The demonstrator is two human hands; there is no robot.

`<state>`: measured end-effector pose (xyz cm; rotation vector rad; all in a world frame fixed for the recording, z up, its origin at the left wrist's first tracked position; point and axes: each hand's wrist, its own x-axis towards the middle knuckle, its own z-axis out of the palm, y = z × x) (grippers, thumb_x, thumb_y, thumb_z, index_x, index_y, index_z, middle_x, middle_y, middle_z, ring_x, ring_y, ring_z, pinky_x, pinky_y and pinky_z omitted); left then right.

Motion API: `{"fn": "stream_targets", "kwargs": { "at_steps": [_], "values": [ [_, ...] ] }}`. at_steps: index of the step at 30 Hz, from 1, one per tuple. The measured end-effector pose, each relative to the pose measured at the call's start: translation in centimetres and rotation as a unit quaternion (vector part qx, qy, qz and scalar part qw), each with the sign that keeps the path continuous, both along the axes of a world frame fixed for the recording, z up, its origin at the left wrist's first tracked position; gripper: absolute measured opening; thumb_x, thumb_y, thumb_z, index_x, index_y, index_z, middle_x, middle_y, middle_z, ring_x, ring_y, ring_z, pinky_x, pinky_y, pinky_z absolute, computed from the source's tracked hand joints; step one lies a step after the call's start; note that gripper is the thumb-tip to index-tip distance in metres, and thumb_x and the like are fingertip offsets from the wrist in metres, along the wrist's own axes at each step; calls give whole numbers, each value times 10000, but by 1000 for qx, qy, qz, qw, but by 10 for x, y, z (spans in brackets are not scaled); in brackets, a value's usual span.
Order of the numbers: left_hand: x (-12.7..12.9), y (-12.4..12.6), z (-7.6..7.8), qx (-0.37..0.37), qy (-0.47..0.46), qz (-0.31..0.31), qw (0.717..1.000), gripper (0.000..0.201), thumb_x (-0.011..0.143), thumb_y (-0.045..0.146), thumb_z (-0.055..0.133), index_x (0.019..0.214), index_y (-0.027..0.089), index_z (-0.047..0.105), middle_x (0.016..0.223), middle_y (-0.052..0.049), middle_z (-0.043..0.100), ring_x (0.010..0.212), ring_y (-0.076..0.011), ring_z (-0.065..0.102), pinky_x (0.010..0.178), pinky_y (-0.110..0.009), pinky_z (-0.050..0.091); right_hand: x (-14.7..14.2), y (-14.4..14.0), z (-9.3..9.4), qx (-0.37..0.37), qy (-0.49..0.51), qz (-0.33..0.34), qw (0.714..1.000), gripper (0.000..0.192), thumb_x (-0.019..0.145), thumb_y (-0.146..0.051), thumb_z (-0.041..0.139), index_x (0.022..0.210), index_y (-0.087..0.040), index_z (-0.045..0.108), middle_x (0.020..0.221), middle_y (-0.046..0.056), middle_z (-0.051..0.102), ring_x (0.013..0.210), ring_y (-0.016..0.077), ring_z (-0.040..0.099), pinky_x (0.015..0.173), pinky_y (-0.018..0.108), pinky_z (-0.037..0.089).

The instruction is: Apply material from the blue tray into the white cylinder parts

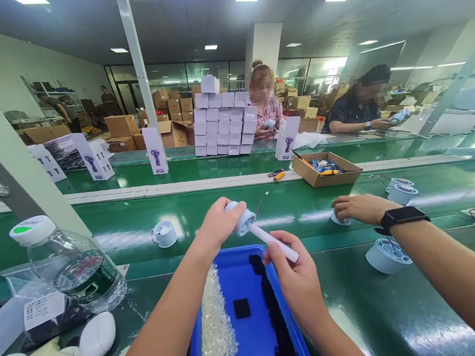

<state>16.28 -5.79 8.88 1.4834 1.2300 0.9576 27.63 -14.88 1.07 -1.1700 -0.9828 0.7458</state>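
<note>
My left hand (pixel 221 220) closes around a pale blue, round plastic housing (pixel 243 221), which is in the air above the far end of a shallow blue plastic tray (pixel 300 332). My right hand (pixel 295 265) pinches a straight white stick (pixel 273 242) near its lower end, between thumb and fingers. The upper end of the stick meets the open face of the housing; I cannot tell if it goes inside or only touches.

For good work, I think the left hand should hold the housing firmly, so that it does not turn, and the right hand should press along the line of the stick, gently and without tilting. The thin dark red wire (pixel 262 203) stands out beside the housing, and it is wise to leave it free, because the stick could pinch it.

In the tray, small whitish translucent rings (pixel 215 333) lie along the left and small black pieces (pixel 273 330) along the right, with a flat black square (pixel 242 308) between them. At my right, a co-worker's hand (pixel 356 208) touches another pale piece (pixel 340 220), so my elbow should stay near my body.
</note>
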Motion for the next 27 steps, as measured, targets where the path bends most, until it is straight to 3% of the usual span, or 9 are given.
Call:
{"fn": "stream_targets", "kwargs": {
  "at_steps": [4,7,9,14,17,19,22,25,27],
  "values": [
    [12,-15,13,148,10,79,986,241,745,331,550,596,196,418,575,41,422,551,-98,377,512,-223,304,-6,-3,5,-16,-114,71,991,320,884,-443,443,818,-166,591,560,-44,423,494,98,378,451,221,289],
    [22,-32,21,242,-11,138,960,362,795,363,507,526,190,337,535,42,327,534,-96,316,501,-227,279,-12,-9,10,6,-143,111,984,351,908,-412,376,764,-165,581,512,-58,338,458,89,306,445,233,224],
    [27,-42,23,265,-22,168,949,408,796,358,517,505,186,289,524,42,277,520,-95,276,476,-233,251,-14,-12,13,28,-141,108,984,334,909,-389,372,795,-165,592,516,-59,333,453,88,302,451,234,223],
    [31,-51,23,155,-193,129,960,421,773,393,557,545,201,259,505,60,223,439,-83,208,377,-240,181,-11,-17,16,56,-109,103,987,339,908,-403,384,865,-163,620,522,-54,337,454,87,299,450,231,232],
    [30,-50,23,110,-226,124,960,394,756,373,565,546,204,279,496,62,238,429,-82,231,371,-238,200,-11,-16,18,56,-98,104,988,360,907,-422,386,833,-162,623,520,-54,320,458,84,283,446,231,218],
    [30,-49,22,116,-211,134,961,402,756,361,562,539,203,263,496,59,231,440,-85,236,385,-236,219,-12,-13,17,62,-92,99,989,367,910,-427,383,805,-164,617,538,-46,339,481,88,296,460,231,230],
    [31,-47,21,191,-148,135,961,399,771,372,547,530,198,282,532,48,293,484,-91,278,428,-228,265,-14,-9,15,60,-69,108,990,371,916,-443,370,802,-171,595,540,-46,352,484,92,299,461,231,242],
    [31,-43,19,230,-63,67,969,255,703,399,607,650,212,442,712,20,483,609,-119,439,512,-227,366,-12,-5,12,52,-38,88,994,376,918,-472,349,796,-182,554,533,-55,326,473,95,284,447,231,237],
    [27,-37,19,197,-4,-18,980,266,676,419,628,784,230,475,750,19,510,644,-140,490,543,-237,403,-9,-4,13,60,-38,62,996,371,920,-473,338,811,-182,541,561,-51,333,493,97,289,459,229,248]
  ]
}}
